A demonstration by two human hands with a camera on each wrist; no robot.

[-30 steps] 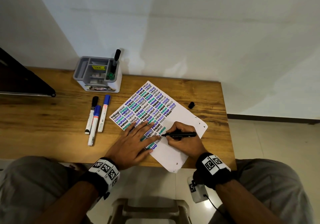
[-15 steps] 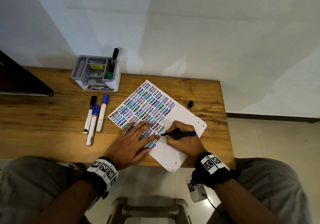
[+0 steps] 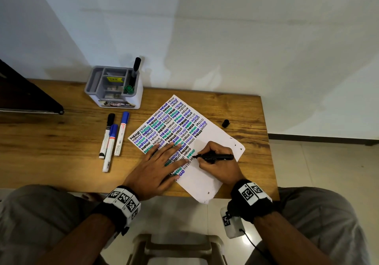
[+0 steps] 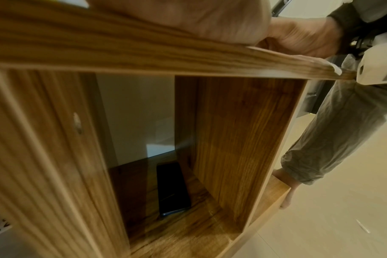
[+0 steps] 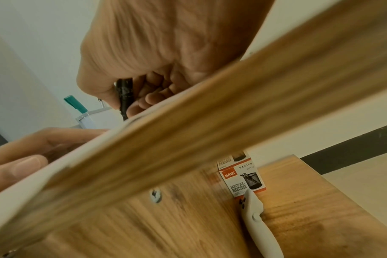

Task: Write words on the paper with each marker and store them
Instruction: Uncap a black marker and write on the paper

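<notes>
A white paper (image 3: 213,141) covered with rows of HELLO in black, blue and green lies slanted on the wooden desk (image 3: 51,152). My right hand (image 3: 213,162) grips a black marker (image 3: 215,157), also seen as a black marker (image 5: 124,97) in the right wrist view, with its tip on the paper. My left hand (image 3: 158,166) lies flat with straight fingers on the written rows. The marker's black cap (image 3: 225,123) sits on the desk right of the paper. Three capped markers (image 3: 112,139) lie left of the paper. A grey organiser (image 3: 114,88) holds a black marker (image 3: 135,68) and a green one (image 3: 128,89).
A dark flat object (image 3: 24,94) juts in at the desk's left. The wall runs just behind the organiser. The paper's near corner overhangs the desk's front edge. Under the desk are a shelf with a phone (image 4: 172,188), a small box (image 5: 243,178) and a stool (image 3: 176,248).
The right hand has shifted slightly along the paper with the marker, writing. The left hand stays pressed on the paper.
</notes>
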